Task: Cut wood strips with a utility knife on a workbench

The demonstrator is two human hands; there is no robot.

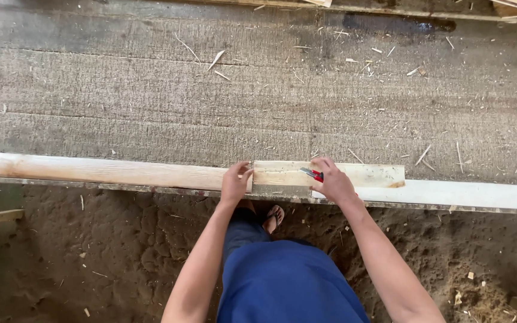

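1. Head view: our left hand (235, 182) lies fingers-down on the left end of a short pale wood strip (354, 174), pressing rather than gripping.
2. Our right hand (332, 180) is closed around a red-handled utility knife (313, 174), blade pointing left along the strip.
3. The strip rests on a long plank (109, 170) at the near edge of the rough grey tabletop (210, 101); its long axis runs left-right, extending right of both hands. The right hand is nearer its middle.
4. Sandy floor (91, 257) lies below us.
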